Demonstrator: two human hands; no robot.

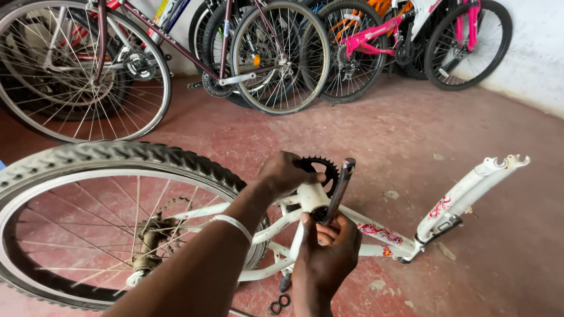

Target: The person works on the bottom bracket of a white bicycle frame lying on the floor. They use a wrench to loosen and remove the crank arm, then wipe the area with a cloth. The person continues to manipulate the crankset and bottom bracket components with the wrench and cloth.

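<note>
Both grips are closed: my right hand point(326, 249) is clamped on the lower end of a dark crank arm point(339, 190), whose long axis rises steeply away from me, and my left hand point(286, 173) clasps the chainring point(322, 168) just beside it, on the white bicycle frame point(376, 235) lying across the floor point(364, 132). I count one crank arm, one chainring, two small rings point(280, 304) below.

Two hands point(288, 173), one white frame point(376, 232), one crank point(339, 189), one chainring point(324, 170), one mounted wheel point(106, 223), two washers point(280, 304), several parked bikes point(264, 53).
</note>
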